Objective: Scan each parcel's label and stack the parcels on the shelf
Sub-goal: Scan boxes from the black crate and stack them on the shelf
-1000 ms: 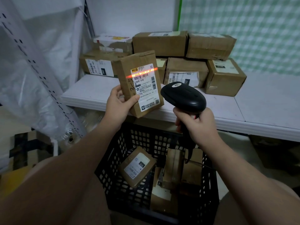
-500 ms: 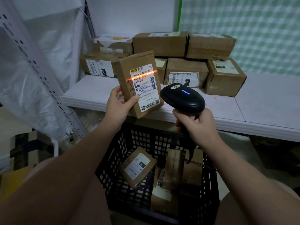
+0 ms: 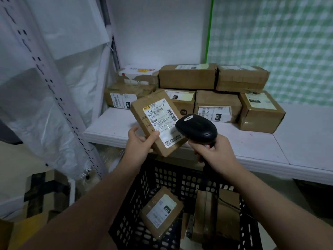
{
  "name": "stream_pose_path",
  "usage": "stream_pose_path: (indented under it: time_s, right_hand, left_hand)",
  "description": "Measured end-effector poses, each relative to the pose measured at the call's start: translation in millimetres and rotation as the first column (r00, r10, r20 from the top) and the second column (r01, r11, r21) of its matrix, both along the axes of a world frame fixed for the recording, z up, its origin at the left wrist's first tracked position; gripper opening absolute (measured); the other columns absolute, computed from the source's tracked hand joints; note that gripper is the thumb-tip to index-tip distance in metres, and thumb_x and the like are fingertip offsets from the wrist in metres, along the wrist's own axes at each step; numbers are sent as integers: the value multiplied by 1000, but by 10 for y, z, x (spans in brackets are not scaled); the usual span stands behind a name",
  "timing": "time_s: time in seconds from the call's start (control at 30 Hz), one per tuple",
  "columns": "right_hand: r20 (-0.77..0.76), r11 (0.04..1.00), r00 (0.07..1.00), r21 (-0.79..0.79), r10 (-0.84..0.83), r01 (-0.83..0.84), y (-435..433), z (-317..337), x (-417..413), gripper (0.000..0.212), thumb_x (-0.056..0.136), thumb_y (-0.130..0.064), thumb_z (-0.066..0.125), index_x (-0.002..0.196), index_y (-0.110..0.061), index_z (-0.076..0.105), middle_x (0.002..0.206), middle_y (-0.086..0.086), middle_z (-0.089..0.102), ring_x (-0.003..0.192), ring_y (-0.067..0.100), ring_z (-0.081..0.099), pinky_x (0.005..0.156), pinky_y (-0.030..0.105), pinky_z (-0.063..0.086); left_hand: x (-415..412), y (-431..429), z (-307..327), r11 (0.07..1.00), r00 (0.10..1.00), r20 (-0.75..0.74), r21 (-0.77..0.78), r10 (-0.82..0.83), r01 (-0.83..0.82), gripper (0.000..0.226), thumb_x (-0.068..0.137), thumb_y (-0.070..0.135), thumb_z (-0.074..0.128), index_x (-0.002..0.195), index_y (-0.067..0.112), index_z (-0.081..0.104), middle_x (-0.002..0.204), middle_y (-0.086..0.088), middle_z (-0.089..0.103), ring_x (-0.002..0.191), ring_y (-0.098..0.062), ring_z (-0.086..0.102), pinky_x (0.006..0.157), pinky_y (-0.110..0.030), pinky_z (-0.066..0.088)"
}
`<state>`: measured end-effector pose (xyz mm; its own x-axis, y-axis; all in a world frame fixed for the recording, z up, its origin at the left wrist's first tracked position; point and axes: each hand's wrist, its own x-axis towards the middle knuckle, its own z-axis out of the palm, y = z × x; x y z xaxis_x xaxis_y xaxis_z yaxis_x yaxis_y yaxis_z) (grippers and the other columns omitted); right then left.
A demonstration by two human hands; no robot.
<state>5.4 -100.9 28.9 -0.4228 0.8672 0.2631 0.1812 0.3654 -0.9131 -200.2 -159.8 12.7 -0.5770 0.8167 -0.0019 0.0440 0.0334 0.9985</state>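
Note:
My left hand [image 3: 139,144] grips a small brown cardboard parcel [image 3: 155,121] by its lower left corner, with its white label facing me and tilted back to the left. My right hand [image 3: 215,153] holds a black barcode scanner [image 3: 197,128] by its handle, its head just right of the parcel's label. No red scan line shows on the label. Several brown parcels [image 3: 187,76] are stacked in two layers at the back of the white shelf [image 3: 270,147]. Below my hands a black plastic crate [image 3: 182,179] holds more parcels [image 3: 160,211].
A white perforated shelf upright [image 3: 59,98] with plastic sheeting behind it stands at the left. A green checked panel [image 3: 279,42] covers the wall at the right. The shelf's front edge runs just above the crate. Taped cardboard [image 3: 41,193] lies on the floor at the lower left.
The red scan line on the label has gone out, as has the scanner's blue light. My left hand has tilted the parcel back and to the left. The scanner has barely moved.

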Motion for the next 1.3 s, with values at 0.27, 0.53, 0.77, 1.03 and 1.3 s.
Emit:
stream_pose_path:
  time_s: [0.27,0.53,0.77,1.03,1.3]
  right_hand:
    - [-20,999,1000,-48,2,-3,584,533,-740,28,85,-26,72,90,0,64,69,18,67,48,16,61,50,26,51]
    - [-99,980,993,-193,-60,40,1253,534,-1301,23,87,-26,71,94,-5,65,59,9,63,46,22,57,49,31,50]
    - [-78,962,995,-271,-62,39,1429,510,-1439,24,87,-24,70,91,-1,65,61,13,64,45,24,56,47,31,47]
    - [-259,882,965,-464,-45,-84,1555,665,-1766,18,88,-21,68,104,-12,65,95,7,68,89,19,65,78,36,57]
    - [-261,836,965,-528,3,-146,1500,691,-2131,41,87,-22,68,125,-15,55,97,6,65,88,22,63,77,36,52]
  left_hand:
    - [-791,810,554,974,955,240,102,175,-204,94,85,20,67,150,26,0,136,-5,54,95,-21,69,69,-34,60]
    - [-1313,1737,745,946,872,393,22,290,-324,98,87,25,69,151,19,-5,147,-7,35,111,-30,61,89,-42,55]
    - [-1496,1757,518,882,760,-571,-126,310,-454,115,73,69,63,152,21,-5,154,-17,12,141,-36,15,113,-51,17]
    - [-1850,1746,576,916,633,-743,-70,216,-395,91,85,70,43,153,22,6,159,-18,2,146,-35,1,118,-51,4]
    - [-1955,1650,652,942,850,-421,34,317,-335,66,91,48,57,141,9,37,141,-10,39,128,-25,43,105,-35,35]
